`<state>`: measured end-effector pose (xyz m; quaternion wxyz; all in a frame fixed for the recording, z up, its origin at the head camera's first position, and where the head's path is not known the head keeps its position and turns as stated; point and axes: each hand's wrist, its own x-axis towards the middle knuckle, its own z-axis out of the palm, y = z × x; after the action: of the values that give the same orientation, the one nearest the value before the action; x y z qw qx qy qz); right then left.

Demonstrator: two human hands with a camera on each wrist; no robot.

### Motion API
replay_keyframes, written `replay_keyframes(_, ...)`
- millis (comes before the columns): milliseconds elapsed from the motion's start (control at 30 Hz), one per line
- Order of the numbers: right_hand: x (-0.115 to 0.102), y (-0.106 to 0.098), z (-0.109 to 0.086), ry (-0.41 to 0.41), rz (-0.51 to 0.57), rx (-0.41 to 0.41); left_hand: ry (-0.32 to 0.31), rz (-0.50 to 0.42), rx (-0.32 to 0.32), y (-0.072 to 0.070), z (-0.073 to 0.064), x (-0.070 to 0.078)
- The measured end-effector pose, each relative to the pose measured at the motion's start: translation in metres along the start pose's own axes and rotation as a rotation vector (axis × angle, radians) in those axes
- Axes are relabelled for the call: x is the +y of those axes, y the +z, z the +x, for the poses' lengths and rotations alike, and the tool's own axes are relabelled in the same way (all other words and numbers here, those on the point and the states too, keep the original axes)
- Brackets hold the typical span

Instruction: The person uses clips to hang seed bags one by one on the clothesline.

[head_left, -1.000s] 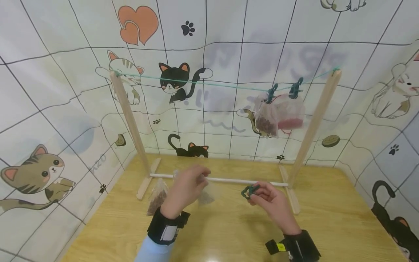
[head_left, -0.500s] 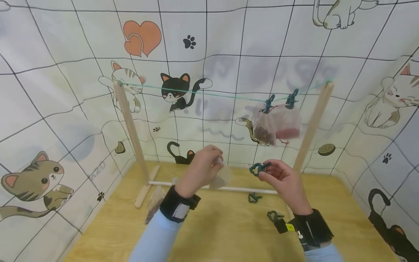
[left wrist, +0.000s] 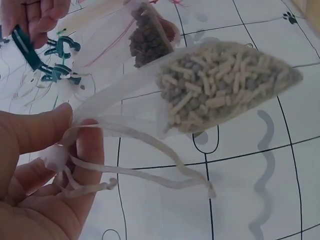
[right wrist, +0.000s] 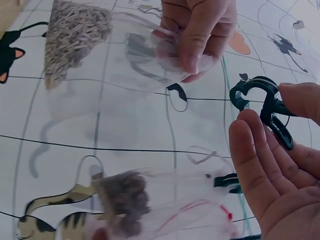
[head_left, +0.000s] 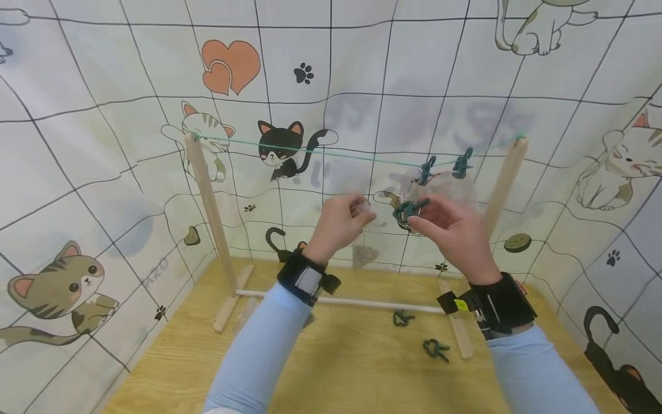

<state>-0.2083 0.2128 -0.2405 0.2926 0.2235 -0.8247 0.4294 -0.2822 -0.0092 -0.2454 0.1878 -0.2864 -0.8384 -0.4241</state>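
Note:
My left hand (head_left: 338,224) pinches the gathered top of a sheer drawstring bag (left wrist: 220,82) with pale stick-like pieces in its lower end. The bag dangles below the hand in the head view, its white cords loose in the left wrist view. Between thumb and fingers, my right hand (head_left: 460,238) holds a dark green spring clip (right wrist: 272,107). Both hands are raised below a thin teal line (head_left: 310,150). Two green clips, one left (head_left: 426,171) and one right (head_left: 462,164), hold sheer bags on the line; my right hand partly hides these bags. One contains dark brown pieces (right wrist: 125,197).
Wooden posts, left (head_left: 209,201) and right (head_left: 504,181), carry the line; a white rod (head_left: 383,305) joins them below. Two more green clips, rear (head_left: 402,318) and front (head_left: 436,348), lie on the wooden table (head_left: 362,374). My left arm partly covers a bag (head_left: 245,315) at the left.
My left hand has lifted the bag of pale pieces from near the table, up and to the right. My right hand has risen with its clip toward the line.

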Motion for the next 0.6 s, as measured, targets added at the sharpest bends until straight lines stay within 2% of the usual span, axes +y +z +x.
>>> replay_keyframes(233, -0.017, -0.004, 0.037, -0.114, -0.133, 0.048, -0.066, -0.197, 0.041, -0.006, 0.025, 0.003)
replay_keyframes(433, -0.032, -0.005, 0.065, -0.060, -0.203, 0.036, -0.131, -0.308, 0.049, -0.012, 0.039, 0.005)
replay_keyframes(600, -0.037, -0.002, 0.083, -0.021, -0.203, 0.050, -0.225, -0.397, 0.084, -0.013, 0.048, 0.005)
